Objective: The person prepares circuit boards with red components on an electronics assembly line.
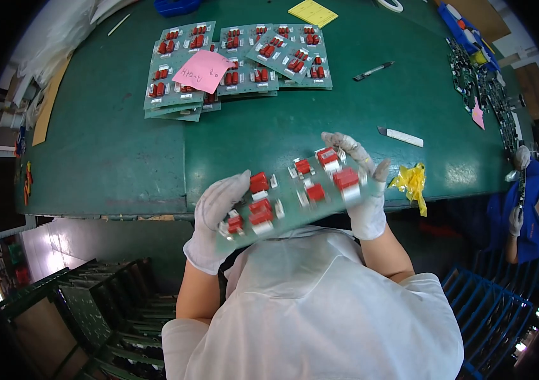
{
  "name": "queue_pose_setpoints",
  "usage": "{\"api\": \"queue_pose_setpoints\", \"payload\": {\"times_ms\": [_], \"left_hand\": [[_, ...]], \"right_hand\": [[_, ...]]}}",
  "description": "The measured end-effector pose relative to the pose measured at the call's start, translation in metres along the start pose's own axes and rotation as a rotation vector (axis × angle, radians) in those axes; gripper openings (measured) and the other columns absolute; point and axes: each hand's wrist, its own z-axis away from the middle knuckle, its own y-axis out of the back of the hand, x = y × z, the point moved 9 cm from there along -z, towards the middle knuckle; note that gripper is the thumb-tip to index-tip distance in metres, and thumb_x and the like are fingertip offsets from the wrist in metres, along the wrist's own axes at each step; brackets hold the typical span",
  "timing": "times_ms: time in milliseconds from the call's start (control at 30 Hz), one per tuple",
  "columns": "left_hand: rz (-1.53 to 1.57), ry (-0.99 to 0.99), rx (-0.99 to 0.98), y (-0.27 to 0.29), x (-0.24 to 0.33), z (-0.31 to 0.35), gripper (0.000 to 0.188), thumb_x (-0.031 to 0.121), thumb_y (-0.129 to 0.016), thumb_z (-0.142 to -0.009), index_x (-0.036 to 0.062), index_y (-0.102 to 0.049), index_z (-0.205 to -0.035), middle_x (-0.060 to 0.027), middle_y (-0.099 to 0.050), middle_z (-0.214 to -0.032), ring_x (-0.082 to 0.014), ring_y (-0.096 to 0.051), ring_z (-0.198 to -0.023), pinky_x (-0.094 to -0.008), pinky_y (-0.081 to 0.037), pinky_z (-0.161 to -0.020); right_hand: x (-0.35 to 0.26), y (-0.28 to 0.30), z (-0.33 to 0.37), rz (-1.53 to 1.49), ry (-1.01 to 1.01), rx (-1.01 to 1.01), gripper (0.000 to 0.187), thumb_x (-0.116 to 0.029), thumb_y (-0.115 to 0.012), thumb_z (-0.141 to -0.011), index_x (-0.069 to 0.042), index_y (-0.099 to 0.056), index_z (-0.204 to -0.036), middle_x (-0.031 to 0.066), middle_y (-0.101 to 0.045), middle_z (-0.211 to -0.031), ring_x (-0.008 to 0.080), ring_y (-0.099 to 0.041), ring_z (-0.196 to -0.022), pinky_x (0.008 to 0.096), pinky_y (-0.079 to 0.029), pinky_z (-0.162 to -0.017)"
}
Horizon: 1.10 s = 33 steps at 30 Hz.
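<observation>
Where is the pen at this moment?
In the head view, the pen lies on the green table, right of the stacked circuit boards and beyond the white tool.

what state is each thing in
board: held, tilted, blurred
left grip: gloved, holding board's left end
right grip: gloved, holding board's right end
stacks: uneven
pink note: atop left stack
pen: lying flat
cutter: lying, blade unclear
yellow plastic: crumpled
yellow paper: flat

Handwriting on pink note (203, 71) atop circuit boards (167, 80); marks on yellow paper (312, 12) illegible.
</observation>
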Motion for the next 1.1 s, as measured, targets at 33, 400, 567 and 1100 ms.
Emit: {"api": "queue_pose_setpoints", "payload": {"times_ms": [33,400,567,1100], "left_hand": [[-0.002,0.003,0.0,-0.002,0.001,0.005,0.044,0.008,-0.061,-0.072,-0.0006,-0.053,-0.115,-0.0182,-0.06,-0.106,-0.0319,-0.059,-0.101,-0.0372,-0.046,-0.087],[0.646,0.216,0.25,0.003,-0.04,0.017,0.048,0.01,-0.053,-0.084,0.0016,-0.042,-0.129,-0.0164,-0.05,-0.125,-0.0276,-0.051,-0.113,-0.0361,-0.042,-0.095],[0.895,0.421,0.342,-0.004,-0.061,0.025,0.052,0.019,-0.052,-0.088,0.0011,-0.035,-0.134,-0.0184,-0.044,-0.13,-0.0282,-0.043,-0.121,-0.0378,-0.032,-0.102],[1.063,0.506,0.348,-0.035,-0.081,0.025,0.078,0.053,-0.053,-0.081,0.0061,-0.026,-0.138,-0.0224,-0.034,-0.135,-0.0342,-0.036,-0.125,-0.0472,-0.034,-0.102]], "right_hand": [[-0.004,-0.005,0.0,0.025,-0.017,0.018,0.085,-0.069,-0.024,-0.084,0.003,-0.041,-0.127,0.0153,-0.043,-0.131,0.0227,-0.039,-0.121,0.0372,-0.027,-0.104],[0.001,-0.008,0.001,0.262,0.006,0.057,0.092,-0.075,-0.036,-0.075,0.0,-0.041,-0.126,0.0161,-0.041,-0.132,0.0248,-0.036,-0.126,0.0382,-0.025,-0.106],[0.007,-0.005,0.007,0.285,0.019,0.054,0.084,-0.071,-0.046,-0.075,-0.002,-0.044,-0.123,0.0168,-0.04,-0.132,0.0273,-0.033,-0.128,0.0405,-0.028,-0.105],[-0.043,-0.058,0.031,0.978,0.339,-0.096,0.06,-0.039,-0.044,-0.087,-0.004,-0.033,-0.135,0.0231,-0.031,-0.136,0.0349,-0.038,-0.12,0.0407,-0.032,-0.099]]}}
